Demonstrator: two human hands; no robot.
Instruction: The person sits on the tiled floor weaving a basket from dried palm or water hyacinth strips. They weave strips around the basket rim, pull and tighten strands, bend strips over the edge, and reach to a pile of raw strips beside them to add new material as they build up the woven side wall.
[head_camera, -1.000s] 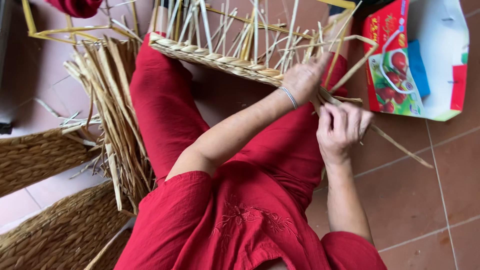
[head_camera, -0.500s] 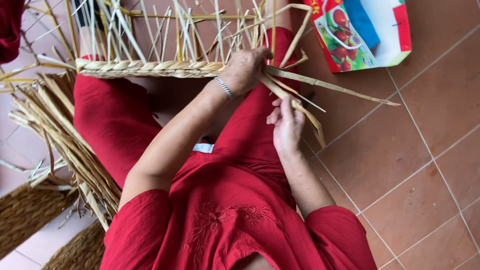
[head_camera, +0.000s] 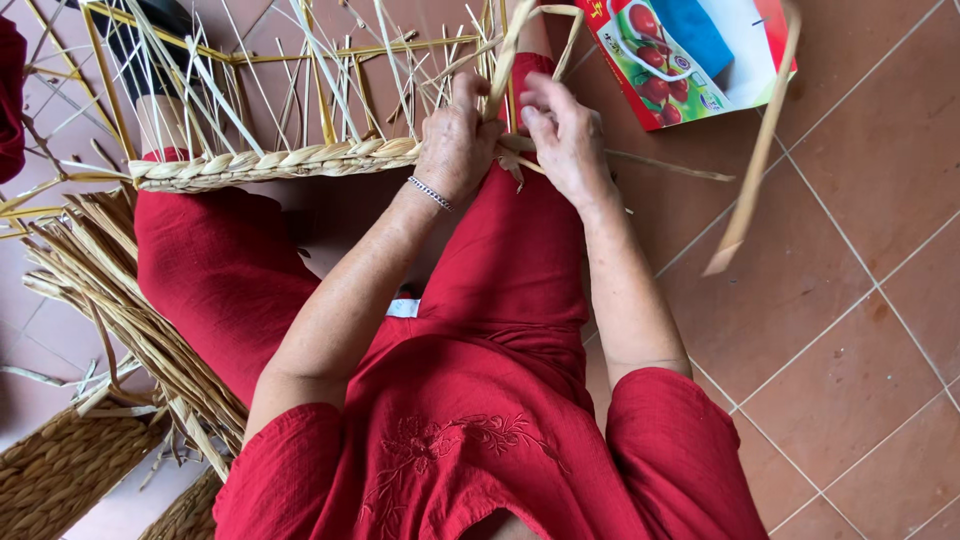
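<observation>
A half-woven basket (head_camera: 270, 160) with a braided straw rim and many upright stakes rests across my knees. My left hand (head_camera: 455, 140), with a thin bracelet at the wrist, grips the rim's right end and a pale straw strand (head_camera: 505, 60) that loops upward. My right hand (head_camera: 565, 135) pinches the same strand right beside it. The two hands touch. A long flat strand (head_camera: 755, 160) arcs over to the right and hangs above the tiled floor.
A bundle of loose straw (head_camera: 110, 310) lies at my left leg. Two finished woven baskets (head_camera: 70, 470) sit at the lower left. A colourful printed bag (head_camera: 690, 55) lies on the brown floor tiles at the upper right.
The view has swung so the basket rim sits level. My right hand has risen to meet the left at the rim, and the strand now loops up and over to the right.
</observation>
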